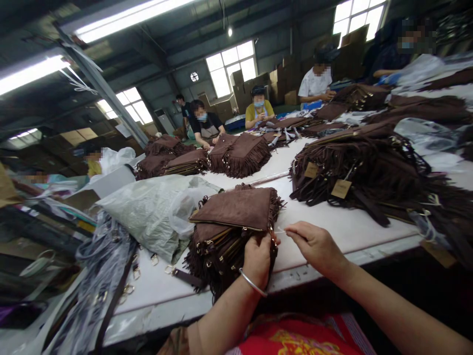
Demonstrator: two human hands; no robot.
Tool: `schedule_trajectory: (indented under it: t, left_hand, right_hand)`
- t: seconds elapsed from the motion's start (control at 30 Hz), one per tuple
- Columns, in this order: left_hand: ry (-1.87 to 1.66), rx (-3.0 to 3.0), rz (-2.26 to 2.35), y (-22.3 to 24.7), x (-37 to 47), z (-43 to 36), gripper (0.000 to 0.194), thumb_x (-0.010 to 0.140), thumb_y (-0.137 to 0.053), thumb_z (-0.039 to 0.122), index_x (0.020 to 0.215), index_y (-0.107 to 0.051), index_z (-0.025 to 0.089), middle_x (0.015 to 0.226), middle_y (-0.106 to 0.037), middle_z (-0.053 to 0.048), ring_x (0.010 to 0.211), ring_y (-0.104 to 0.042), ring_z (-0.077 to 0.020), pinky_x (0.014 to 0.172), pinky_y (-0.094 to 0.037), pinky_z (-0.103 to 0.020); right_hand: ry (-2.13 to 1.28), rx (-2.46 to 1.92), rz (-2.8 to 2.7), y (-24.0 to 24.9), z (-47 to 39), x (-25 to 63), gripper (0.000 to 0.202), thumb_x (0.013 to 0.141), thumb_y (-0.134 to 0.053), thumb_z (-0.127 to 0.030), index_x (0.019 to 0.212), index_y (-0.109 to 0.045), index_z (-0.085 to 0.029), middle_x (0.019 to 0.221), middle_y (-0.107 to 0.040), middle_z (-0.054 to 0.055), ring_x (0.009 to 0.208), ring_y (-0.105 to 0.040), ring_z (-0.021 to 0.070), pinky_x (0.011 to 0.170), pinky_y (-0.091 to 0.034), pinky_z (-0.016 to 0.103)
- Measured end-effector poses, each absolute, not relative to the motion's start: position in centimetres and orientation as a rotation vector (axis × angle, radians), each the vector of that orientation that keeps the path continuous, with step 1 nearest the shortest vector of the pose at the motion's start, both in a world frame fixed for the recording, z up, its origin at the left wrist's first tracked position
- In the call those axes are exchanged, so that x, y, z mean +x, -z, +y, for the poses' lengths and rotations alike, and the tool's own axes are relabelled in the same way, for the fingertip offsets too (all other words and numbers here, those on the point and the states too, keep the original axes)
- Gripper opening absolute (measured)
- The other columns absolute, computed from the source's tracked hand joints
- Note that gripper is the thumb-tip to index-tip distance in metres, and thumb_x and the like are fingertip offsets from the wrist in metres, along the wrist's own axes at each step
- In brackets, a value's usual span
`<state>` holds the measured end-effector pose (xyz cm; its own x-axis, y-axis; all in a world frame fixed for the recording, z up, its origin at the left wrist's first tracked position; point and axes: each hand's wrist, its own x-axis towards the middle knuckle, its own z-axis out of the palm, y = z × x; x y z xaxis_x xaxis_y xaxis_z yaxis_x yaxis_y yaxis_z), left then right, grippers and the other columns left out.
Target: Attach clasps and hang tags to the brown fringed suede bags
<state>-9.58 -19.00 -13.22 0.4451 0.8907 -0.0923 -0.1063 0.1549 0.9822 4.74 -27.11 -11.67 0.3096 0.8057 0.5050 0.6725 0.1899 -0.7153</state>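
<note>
Brown suede fringed bag point(236, 209) tops the near stack on the white surface point(343, 227). Your left hand point(258, 261) grips its corner; your right hand point(314, 246) pinches a thin thread point(281, 230). Risk: tugging could topple the stack.

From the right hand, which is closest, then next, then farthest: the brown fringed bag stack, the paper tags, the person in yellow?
1. Brown fringed bag stack, just left of the right hand.
2. Paper tags, behind it on the table.
3. Person in yellow, far end.
</note>
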Motion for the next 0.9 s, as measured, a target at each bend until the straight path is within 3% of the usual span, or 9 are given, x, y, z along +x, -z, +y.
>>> schedule_trajectory:
  t: [0.17,0.43,0.9]
  left_hand:
    - [-0.886,0.955,0.844,13.3,-8.9,-19.4,0.033,0.076,-0.071,0.041,0.092,-0.064,0.013,0.089,-0.067,-0.009,0.077,-0.069,-0.0203,0.063,-0.051,-0.027]
    - [-0.922,0.799,0.759,13.3,-8.5,-19.2,0.035,0.069,-0.079,0.033,0.093,-0.064,0.013,0.098,-0.067,-0.009,0.084,-0.069,-0.0195,0.065,-0.052,-0.026]
    - [-0.884,0.801,0.698,13.7,-8.2,-18.7,0.04,0.071,-0.078,0.04,0.097,-0.067,0.011,0.096,-0.068,-0.011,0.082,-0.069,-0.0222,0.066,-0.053,-0.029]
  right_hand:
    - [0.126,-1.594,-1.645,10.4,-26.2,5.1,0.024,0.097,-0.044,-0.023,0.092,-0.066,-0.019,0.085,-0.065,0.008,0.084,-0.061,0.0194,0.08,-0.047,0.031]
    - [0.321,-1.681,-1.842,9.1,-26.2,5.5,0.023,0.096,-0.043,-0.016,0.087,-0.064,-0.018,0.082,-0.061,0.006,0.081,-0.056,0.0171,0.074,-0.04,0.027]
    - [0.547,-1.733,-2.043,7.4,-24.8,5.3,0.015,0.085,-0.053,-0.009,0.08,-0.063,-0.019,0.081,-0.059,0.004,0.079,-0.049,0.0183,0.066,-0.029,0.03]
